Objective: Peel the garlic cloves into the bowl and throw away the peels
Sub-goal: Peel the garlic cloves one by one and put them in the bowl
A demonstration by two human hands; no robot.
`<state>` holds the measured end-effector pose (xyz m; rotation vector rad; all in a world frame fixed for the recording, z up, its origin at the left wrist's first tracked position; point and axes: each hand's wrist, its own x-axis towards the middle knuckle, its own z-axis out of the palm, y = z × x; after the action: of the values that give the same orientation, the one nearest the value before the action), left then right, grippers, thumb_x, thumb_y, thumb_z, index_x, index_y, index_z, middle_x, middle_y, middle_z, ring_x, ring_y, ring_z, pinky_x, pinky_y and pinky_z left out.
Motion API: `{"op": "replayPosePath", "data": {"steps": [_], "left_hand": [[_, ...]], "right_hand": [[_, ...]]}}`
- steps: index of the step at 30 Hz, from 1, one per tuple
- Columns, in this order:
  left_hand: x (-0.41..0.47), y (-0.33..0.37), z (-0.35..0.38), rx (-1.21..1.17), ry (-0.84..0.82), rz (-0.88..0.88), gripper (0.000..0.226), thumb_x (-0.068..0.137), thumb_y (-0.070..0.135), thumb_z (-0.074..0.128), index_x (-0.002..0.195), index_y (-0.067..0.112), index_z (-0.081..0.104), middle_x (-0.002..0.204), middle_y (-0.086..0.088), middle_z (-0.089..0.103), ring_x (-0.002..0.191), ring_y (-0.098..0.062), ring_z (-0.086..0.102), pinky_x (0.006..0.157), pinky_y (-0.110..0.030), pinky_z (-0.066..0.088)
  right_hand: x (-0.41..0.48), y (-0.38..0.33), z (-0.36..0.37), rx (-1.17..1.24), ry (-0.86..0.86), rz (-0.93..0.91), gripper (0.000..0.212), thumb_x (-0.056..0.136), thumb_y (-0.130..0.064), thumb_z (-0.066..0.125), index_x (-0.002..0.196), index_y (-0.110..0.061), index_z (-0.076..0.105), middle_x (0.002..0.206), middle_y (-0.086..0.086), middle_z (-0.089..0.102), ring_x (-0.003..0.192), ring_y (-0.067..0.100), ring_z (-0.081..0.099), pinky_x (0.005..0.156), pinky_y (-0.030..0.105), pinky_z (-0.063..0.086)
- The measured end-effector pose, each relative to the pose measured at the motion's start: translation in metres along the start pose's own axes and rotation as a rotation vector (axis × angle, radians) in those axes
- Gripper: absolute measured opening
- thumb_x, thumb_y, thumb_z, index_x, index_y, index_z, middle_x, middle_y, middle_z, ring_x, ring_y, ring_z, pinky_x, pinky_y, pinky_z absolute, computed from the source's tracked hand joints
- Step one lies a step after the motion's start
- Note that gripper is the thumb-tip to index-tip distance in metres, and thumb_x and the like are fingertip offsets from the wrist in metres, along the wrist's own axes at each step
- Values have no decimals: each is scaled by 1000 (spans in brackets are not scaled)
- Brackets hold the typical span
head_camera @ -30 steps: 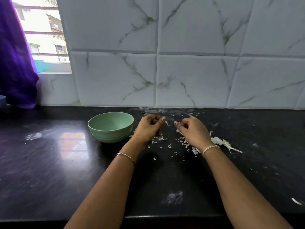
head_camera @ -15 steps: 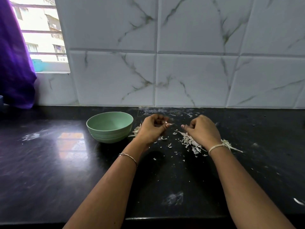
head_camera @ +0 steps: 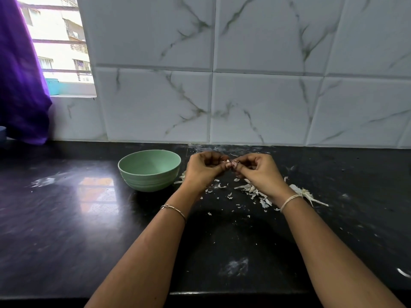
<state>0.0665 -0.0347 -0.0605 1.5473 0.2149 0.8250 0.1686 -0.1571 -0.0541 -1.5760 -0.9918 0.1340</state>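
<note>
since the earlier frame the right hand has closed back onto the left hand, and i read both pinching the garlic clove between them just right of the bowl, left hand nearer it, clove axis too small to tell.

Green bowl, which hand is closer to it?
The left hand. It is just right of the green bowl, beside its rim. The right hand is farther right, beyond the left one. Both pinch a garlic clove.
</note>
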Motion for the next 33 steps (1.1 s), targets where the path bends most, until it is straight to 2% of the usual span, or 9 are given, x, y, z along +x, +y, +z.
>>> {"op": "replayPosePath", "data": {"steps": [4,7,9,12,19,24,29,33], "left_hand": [[-4,5,0,-147,-18,-42,12,80,-5,72,88,3,69,74,-7,71,69,-13,69,69,-23,59],[-6,7,1,-201,-66,-59,9,85,-3,66,92,2,68,71,-2,71,62,-9,67,65,-21,58],[-7,8,2,-234,-93,-85,8,88,-2,63,95,2,67,74,-4,69,60,-8,65,67,-24,59],[-6,8,2,-248,-103,-122,6,90,1,62,94,2,66,79,-8,67,61,-9,65,69,-26,60],[-5,7,1,-219,-64,-121,8,92,5,61,89,4,68,66,-3,69,59,-8,65,68,-24,60],[-5,7,1,-215,-61,-106,8,92,6,61,94,2,68,65,-1,70,62,-7,67,68,-22,59],[-5,5,-1,-17,-154,-8,19,86,3,70,101,14,71,87,0,72,83,-16,67,78,-28,56],[-3,2,0,194,-133,134,24,84,1,71,98,20,71,84,8,70,80,-11,65,79,-28,55]], "right_hand": [[-1,-3,0,202,-36,59,9,87,-7,69,92,0,70,79,13,70,72,22,64,65,22,57],[-2,-5,0,281,-51,90,10,85,-9,70,91,-1,70,78,12,69,70,21,62,63,20,55],[-3,-5,0,265,-62,76,14,82,-9,72,93,-1,70,83,16,70,75,25,62,65,22,54],[-3,-5,3,217,-59,40,8,84,-7,71,92,-5,70,84,16,69,79,27,61,65,22,53],[-5,-6,6,160,-49,7,5,87,-9,70,87,-14,71,75,3,69,66,9,59,63,17,51],[-6,-8,6,170,-37,25,3,88,-13,69,88,-12,72,77,3,72,73,12,64,67,20,54],[-5,-9,3,198,72,45,8,85,-11,73,77,-8,73,69,7,71,65,15,65,62,22,53],[-6,-9,2,208,61,46,10,84,-6,72,75,-8,72,68,10,70,65,18,65,62,22,54]]}}
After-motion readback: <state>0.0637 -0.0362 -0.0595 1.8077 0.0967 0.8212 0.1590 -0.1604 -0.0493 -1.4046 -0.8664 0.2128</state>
